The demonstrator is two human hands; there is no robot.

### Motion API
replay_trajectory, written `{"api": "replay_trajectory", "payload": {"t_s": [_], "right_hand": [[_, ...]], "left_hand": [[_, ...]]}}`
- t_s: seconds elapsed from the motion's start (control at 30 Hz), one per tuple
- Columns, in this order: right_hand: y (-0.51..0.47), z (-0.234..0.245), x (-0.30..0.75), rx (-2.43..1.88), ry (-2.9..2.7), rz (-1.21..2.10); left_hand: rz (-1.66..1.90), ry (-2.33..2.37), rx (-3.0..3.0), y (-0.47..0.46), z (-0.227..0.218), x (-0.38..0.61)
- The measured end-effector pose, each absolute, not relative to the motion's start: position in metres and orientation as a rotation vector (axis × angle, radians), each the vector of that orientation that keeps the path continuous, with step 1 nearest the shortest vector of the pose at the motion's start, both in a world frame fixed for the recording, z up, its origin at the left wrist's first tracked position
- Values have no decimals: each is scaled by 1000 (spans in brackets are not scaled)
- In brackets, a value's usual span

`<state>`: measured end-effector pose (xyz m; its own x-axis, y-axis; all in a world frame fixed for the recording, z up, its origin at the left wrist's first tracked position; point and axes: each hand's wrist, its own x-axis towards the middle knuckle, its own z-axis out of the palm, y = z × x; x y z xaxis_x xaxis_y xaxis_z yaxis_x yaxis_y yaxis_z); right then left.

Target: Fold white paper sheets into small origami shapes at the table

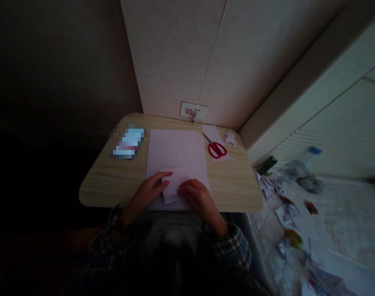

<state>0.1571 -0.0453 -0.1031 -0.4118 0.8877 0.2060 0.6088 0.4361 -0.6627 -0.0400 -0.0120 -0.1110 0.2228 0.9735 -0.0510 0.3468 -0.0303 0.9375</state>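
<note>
A small folded paper [174, 183] lies over the lower part of a larger white paper sheet [178, 148] on the small wooden table. At its left edge, my left hand [152, 188] holds it, with the index finger along the upper edge and the thumb on its face. My right hand [199, 197] is closed at the paper's right side, fingertips pinched together on it; the paper's right edge is partly hidden beneath this hand. Red-handled scissors [216, 149] rest to the right of the large sheet, on a paper strip [212, 132].
A lit phone [129, 142], blurred out, lies on the table [233, 185] at left. A small folded paper piece [231, 138] sits at the back right. Behind is a wall socket [193, 111]. On the right, a plastic bottle [306, 160] and paper scraps [267, 187] litter a quilted surface.
</note>
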Motion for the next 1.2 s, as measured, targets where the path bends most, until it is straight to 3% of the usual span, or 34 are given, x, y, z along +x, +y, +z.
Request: {"api": "replay_trajectory", "payload": {"t_s": [0.5, 1.2], "right_hand": [[-47, -100, 173, -1232, -2082, 812], [-49, -109, 184, -1376, -2055, 685]], "left_hand": [[774, 1338, 1765, -5, -108, -45], [601, 1262, 1924, -19, -108, -58]]}}
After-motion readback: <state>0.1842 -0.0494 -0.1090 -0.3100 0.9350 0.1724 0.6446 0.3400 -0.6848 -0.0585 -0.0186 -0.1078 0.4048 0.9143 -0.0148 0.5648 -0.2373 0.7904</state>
